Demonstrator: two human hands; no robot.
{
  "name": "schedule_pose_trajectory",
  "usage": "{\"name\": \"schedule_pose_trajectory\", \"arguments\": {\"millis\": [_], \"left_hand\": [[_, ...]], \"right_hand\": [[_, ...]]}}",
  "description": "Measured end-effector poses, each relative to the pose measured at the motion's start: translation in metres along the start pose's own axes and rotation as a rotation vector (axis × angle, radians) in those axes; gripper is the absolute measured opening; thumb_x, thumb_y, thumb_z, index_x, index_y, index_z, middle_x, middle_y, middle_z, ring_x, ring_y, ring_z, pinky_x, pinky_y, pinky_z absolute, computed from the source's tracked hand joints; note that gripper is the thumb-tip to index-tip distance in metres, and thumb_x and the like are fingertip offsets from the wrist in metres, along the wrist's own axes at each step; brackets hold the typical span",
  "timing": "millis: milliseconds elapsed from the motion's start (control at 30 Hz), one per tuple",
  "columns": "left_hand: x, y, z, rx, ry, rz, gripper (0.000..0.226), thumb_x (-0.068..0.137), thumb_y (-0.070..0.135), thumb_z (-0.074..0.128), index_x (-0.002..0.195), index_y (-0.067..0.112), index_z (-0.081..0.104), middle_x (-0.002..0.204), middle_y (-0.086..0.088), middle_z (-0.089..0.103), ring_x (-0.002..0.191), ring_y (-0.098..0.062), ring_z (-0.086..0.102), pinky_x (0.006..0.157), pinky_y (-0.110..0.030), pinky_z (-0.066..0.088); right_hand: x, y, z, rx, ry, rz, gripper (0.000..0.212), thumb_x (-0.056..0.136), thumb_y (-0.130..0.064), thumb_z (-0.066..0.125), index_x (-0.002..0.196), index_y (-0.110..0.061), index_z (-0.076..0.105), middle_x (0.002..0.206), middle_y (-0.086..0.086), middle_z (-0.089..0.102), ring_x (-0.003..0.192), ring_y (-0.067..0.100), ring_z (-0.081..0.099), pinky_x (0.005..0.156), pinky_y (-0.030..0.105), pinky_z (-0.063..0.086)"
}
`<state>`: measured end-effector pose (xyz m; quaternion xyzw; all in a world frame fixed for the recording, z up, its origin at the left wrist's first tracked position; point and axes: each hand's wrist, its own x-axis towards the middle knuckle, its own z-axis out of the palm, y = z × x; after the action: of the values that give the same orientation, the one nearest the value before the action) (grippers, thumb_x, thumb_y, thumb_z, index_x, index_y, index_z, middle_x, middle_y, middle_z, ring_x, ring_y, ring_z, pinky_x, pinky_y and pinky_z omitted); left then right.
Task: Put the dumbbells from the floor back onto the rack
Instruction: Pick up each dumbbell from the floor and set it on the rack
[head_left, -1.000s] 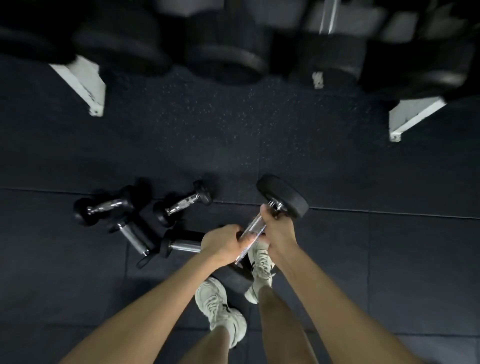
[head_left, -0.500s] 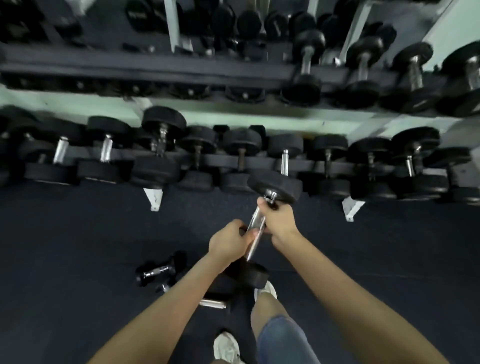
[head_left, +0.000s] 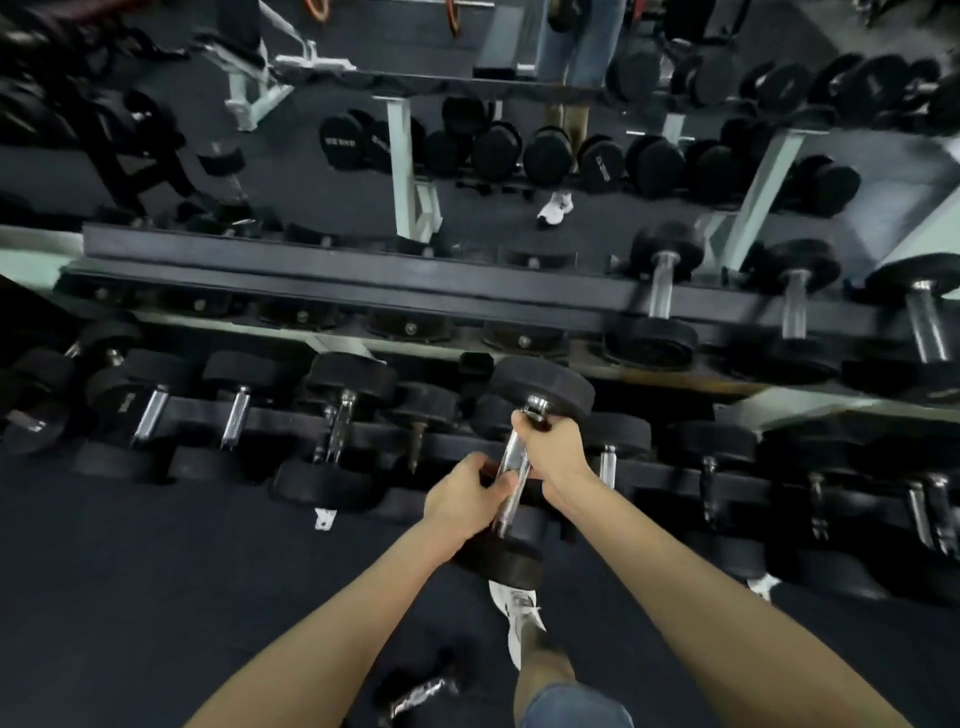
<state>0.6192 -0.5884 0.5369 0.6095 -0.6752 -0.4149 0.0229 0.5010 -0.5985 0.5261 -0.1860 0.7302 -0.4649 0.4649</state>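
A black dumbbell (head_left: 543, 387) with a chrome handle hangs in the air in front of the rack's lower tier (head_left: 457, 447). Both hands grip its handle: my left hand (head_left: 462, 501) at the near end, my right hand (head_left: 550, 452) at the far end just under the upper head. The dumbbell is tilted, its far head raised toward the rack and its near head low by my knee. The rack's upper tier (head_left: 363, 283) is bare on its left and middle stretch. One small dumbbell (head_left: 418, 693) lies on the floor near my feet.
Several dumbbells fill the lower tier to the left and right. Three larger ones (head_left: 660, 306) sit on the upper tier at the right. A mirror behind the rack shows a person's legs (head_left: 566, 156). White rack feet (head_left: 323, 518) stand on the dark rubber floor.
I have stood up and lifted the dumbbell from floor height to the level of the lower tier. The view swung from the floor to the rack; most floor dumbbells dropped out of sight.
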Motion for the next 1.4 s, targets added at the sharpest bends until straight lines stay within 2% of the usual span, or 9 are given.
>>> {"name": "schedule_pose_trajectory", "arguments": {"millis": [133,267,400,533,700,800,1000,1133,1400], "left_hand": [[0.071,0.043,-0.013,-0.094,0.001,-0.081,0.043,0.089,0.052,0.049,0.114,0.018,0.054,0.106,0.002,0.067,0.101,-0.019,0.064,0.085,-0.032,0.049],[0.142,0.078,-0.026,-0.147,0.014,-0.124,0.039,0.09,0.05,0.049,0.113,0.019,0.053,0.106,0.002,0.067,0.101,-0.019,0.063,0.087,-0.032,0.049],[0.207,0.1,-0.04,-0.139,0.017,-0.137,0.039,0.09,0.051,0.048,0.111,0.019,0.053,0.107,0.003,0.067,0.101,-0.02,0.062,0.079,-0.03,0.044],[0.264,0.111,-0.05,-0.122,0.008,-0.124,0.044,0.09,0.052,0.046,0.119,0.019,0.052,0.115,0.003,0.065,0.105,-0.019,0.062,0.08,-0.03,0.045],[0.313,0.12,-0.054,-0.106,-0.001,-0.128,0.04,0.091,0.051,0.045,0.114,0.02,0.052,0.108,0.003,0.066,0.098,-0.02,0.062,0.07,-0.028,0.039],[0.329,0.123,-0.051,-0.135,-0.023,-0.137,0.039,0.092,0.05,0.045,0.115,0.019,0.052,0.111,0.001,0.066,0.1,-0.022,0.062,0.073,-0.03,0.042],[0.336,0.122,-0.037,-0.215,-0.027,-0.173,0.04,0.089,0.053,0.048,0.114,0.023,0.051,0.11,0.004,0.066,0.099,-0.021,0.062,0.073,-0.029,0.041],[0.335,0.124,-0.034,-0.264,-0.012,-0.188,0.035,0.089,0.051,0.049,0.11,0.023,0.052,0.106,0.005,0.066,0.089,-0.017,0.058,0.07,-0.029,0.039],[0.331,0.129,-0.032,-0.212,0.003,-0.164,0.037,0.091,0.05,0.046,0.113,0.02,0.051,0.107,0.001,0.067,0.097,-0.023,0.063,0.073,-0.03,0.043]], "right_hand": [[0.081,-0.044,0.004,-0.084,-0.031,-0.01,0.02,0.087,-0.025,0.065,0.097,-0.008,0.066,0.068,-0.005,0.055,0.066,0.01,0.051,0.073,0.033,0.045],[0.156,-0.084,0.011,-0.144,-0.061,-0.022,0.016,0.088,-0.024,0.064,0.091,-0.009,0.065,0.066,-0.004,0.055,0.062,0.011,0.05,0.061,0.028,0.042],[0.22,-0.114,0.022,-0.177,-0.066,-0.031,0.017,0.087,-0.024,0.065,0.095,-0.009,0.065,0.079,0.001,0.062,0.077,0.018,0.058,0.073,0.035,0.048],[0.272,-0.133,0.035,-0.183,-0.064,-0.018,0.015,0.088,-0.024,0.064,0.093,-0.01,0.063,0.075,0.0,0.06,0.073,0.017,0.056,0.072,0.034,0.047],[0.32,-0.146,0.045,-0.207,-0.067,0.007,0.015,0.088,-0.024,0.063,0.09,-0.009,0.062,0.073,0.001,0.059,0.073,0.019,0.057,0.075,0.039,0.05],[0.335,-0.15,0.046,-0.222,-0.066,0.007,0.012,0.089,-0.022,0.063,0.083,-0.011,0.061,0.068,0.001,0.056,0.064,0.016,0.052,0.063,0.032,0.047],[0.343,-0.143,0.04,-0.213,-0.089,0.019,0.018,0.089,-0.022,0.063,0.096,-0.006,0.063,0.075,0.0,0.06,0.072,0.014,0.057,0.071,0.032,0.046],[0.342,-0.145,0.039,-0.208,-0.09,0.009,0.015,0.09,-0.021,0.062,0.096,-0.007,0.062,0.073,0.0,0.058,0.07,0.015,0.054,0.061,0.026,0.045],[0.339,-0.146,0.035,-0.275,-0.106,0.025,0.023,0.091,-0.027,0.059,0.102,-0.007,0.06,0.076,0.002,0.059,0.072,0.017,0.055,0.07,0.033,0.049]]}}
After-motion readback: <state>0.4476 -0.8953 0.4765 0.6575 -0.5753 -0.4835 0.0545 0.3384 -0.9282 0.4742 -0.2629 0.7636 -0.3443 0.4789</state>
